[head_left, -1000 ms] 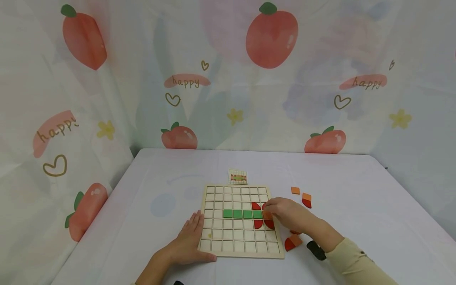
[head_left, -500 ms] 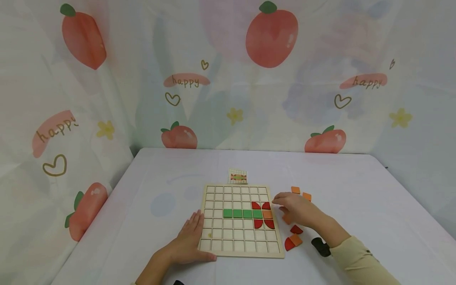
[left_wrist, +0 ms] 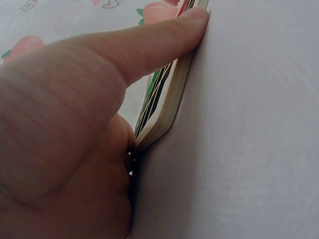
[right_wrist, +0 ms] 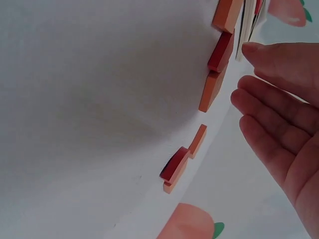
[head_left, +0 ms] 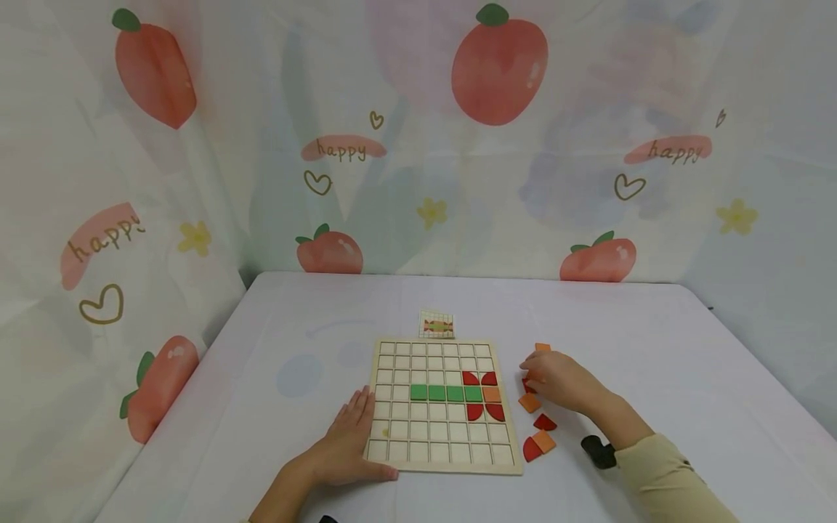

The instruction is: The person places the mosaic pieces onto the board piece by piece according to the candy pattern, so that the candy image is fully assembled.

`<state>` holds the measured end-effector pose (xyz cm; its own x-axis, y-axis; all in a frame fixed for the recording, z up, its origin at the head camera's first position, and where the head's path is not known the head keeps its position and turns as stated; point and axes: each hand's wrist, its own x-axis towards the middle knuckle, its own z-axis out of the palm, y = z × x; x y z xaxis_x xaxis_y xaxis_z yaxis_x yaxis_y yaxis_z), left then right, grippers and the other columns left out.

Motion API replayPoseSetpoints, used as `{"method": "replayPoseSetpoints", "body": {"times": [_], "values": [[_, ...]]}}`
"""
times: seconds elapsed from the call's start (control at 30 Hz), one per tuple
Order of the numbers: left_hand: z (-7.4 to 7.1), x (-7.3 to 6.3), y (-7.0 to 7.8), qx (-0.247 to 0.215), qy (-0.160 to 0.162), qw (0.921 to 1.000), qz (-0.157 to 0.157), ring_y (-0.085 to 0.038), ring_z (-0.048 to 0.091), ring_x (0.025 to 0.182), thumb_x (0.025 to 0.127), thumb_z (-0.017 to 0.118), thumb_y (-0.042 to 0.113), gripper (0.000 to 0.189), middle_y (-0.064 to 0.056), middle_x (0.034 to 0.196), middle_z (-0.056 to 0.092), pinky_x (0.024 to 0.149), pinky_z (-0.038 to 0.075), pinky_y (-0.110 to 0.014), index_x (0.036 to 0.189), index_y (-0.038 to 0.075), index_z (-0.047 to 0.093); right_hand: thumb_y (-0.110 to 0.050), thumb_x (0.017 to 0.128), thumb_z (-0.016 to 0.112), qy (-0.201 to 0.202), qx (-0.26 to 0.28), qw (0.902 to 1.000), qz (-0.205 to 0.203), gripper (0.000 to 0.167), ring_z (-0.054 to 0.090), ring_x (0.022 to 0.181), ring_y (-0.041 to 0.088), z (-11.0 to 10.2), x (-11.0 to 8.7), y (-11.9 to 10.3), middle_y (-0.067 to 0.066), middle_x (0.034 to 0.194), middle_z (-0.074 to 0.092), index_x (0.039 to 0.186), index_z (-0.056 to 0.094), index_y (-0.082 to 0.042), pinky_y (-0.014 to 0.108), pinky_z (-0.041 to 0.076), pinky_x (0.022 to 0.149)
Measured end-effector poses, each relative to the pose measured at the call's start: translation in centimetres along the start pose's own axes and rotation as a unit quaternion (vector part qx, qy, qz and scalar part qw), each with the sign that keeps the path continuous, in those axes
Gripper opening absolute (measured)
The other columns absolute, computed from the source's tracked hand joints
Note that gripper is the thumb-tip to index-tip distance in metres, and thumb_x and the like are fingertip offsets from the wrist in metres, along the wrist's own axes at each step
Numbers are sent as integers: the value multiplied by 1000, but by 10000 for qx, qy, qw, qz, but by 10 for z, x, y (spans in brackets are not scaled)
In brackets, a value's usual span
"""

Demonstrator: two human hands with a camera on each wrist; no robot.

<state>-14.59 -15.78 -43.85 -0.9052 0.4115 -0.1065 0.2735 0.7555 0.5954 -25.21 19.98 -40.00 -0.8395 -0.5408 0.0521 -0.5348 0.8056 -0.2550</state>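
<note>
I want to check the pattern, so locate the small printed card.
In the head view, the card lies beyond the far edge of the grid board, forward and left of the right hand.

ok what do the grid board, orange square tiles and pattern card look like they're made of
Grid board: probably wood, matte, going by its bare tan edge in the left wrist view.
Orange square tiles: painted wood or plastic, matte; colour covers their thick sides, so I can't say which.
Pattern card: likely printed paper, bearing a coloured grid; finish unclear.
</note>
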Motion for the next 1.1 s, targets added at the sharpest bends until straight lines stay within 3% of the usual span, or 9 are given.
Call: {"method": "replayPoseSetpoints", "body": {"times": [0.2, 0.43, 1.1], "values": [[2, 1, 0, 44, -22, 10000, -63, -34, -3, 137, 69, 66, 64, 122, -25, 149, -1, 107, 6, -50, 143, -10, 4, -4, 77, 73, -140, 79, 9991, 381, 22, 59, 82, 21, 3, 0, 4, 6, 91, 65, 98, 69, 1, 37, 51, 74], [2, 1, -1, 57, 9, 10000, -42, -35, -3, 137, 69, 66, 64, 121, -25, 149, 0, 107, 5, -50, 142, -10, 4, -3, 78, 71, -65, -30, 9997, 237, 19, 60, 78, 20, 5, 3, 12, 5, 87, 66, 96, 69, 2, 37, 52, 73], [2, 1, -1, 18, -17, 10000, -59, -33, -4, 137, 69, 65, 65, 122, -23, 150, -2, 107, 5, -50, 143, -9, 4, 2, 78, 68, -338, 10, 9988, 348, 13, 59, 77, 19, 4, 4, 15, 3, 84, 66, 91, 71, 0, 38, 51, 74]]}}
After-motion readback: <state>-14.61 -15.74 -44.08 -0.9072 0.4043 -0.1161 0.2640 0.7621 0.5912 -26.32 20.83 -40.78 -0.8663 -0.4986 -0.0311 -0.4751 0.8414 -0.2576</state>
